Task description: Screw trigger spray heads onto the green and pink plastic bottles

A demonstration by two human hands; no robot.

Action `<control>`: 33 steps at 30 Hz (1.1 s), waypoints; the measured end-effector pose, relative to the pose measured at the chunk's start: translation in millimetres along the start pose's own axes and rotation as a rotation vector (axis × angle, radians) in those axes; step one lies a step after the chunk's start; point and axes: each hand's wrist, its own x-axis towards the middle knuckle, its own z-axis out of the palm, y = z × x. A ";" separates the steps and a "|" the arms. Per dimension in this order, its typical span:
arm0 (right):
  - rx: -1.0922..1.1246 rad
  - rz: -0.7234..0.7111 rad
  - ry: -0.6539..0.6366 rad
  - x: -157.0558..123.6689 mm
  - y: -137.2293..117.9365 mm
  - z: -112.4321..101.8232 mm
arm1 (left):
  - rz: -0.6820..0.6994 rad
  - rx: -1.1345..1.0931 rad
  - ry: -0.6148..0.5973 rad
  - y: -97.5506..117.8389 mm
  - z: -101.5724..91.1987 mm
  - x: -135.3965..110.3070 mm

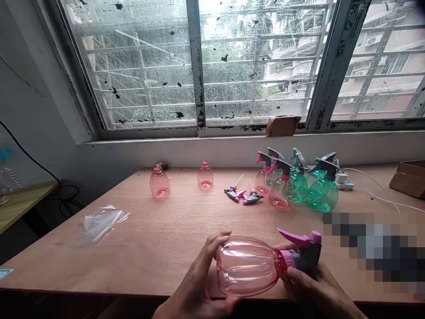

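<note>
A clear pink spray bottle (247, 266) lies on its side in the air above the table's front edge, its pink and dark grey trigger head pointing right. Around its base curls my left hand (202, 279), fingers on the far side and thumb below. My right hand (312, 283) grips the neck by the pink collar (287, 259); part of its fingers is hidden behind the bottle. Farther back, two loose trigger heads (244, 195) lie on the table beside assembled pink spray bottles (281, 192) and green spray bottles (322, 195).
Two pink bottles without trigger heads (160, 182) stand at the back left. Plastic bags (104, 221) lie on the left of the wooden table (149, 261). At right are a power strip (344, 184) with white cables and a brown box (409, 179). A blurred patch covers the right side.
</note>
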 end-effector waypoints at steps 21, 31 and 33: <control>0.147 0.234 0.266 -11.5 -8.7 13.8 | 0.358 0.485 0.091 2.1 1.5 3.2; -0.399 -0.076 0.379 -16.1 -50.5 -8.9 | 0.195 0.367 0.061 9.3 14.5 17.5; -0.630 -0.152 0.546 -12.8 -68.9 -28.9 | 0.113 0.370 -0.069 10.3 18.6 17.5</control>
